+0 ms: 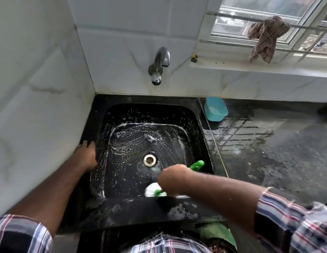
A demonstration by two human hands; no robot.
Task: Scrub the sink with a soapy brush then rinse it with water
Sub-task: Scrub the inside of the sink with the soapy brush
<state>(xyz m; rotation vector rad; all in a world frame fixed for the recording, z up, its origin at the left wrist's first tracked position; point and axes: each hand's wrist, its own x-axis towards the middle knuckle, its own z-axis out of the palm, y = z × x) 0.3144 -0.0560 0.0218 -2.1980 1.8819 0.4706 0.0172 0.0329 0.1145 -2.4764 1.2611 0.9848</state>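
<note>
A person's right hand (pixel 170 178) gripped a green-handled brush (pixel 156 191), its white bristles pressed against the near wall of a black sink (pixel 199 125) streaked with soap suds. The left hand (pixel 87 154) rested flat, fingers straight, on the sink's left rim. A metal tap (pixel 159 64) jutted from the white tiled wall above, a blue tub (pixel 215 109) stood on the wet counter to the right, and a checked cloth (pixel 265 37) hung from the window bars.
</note>
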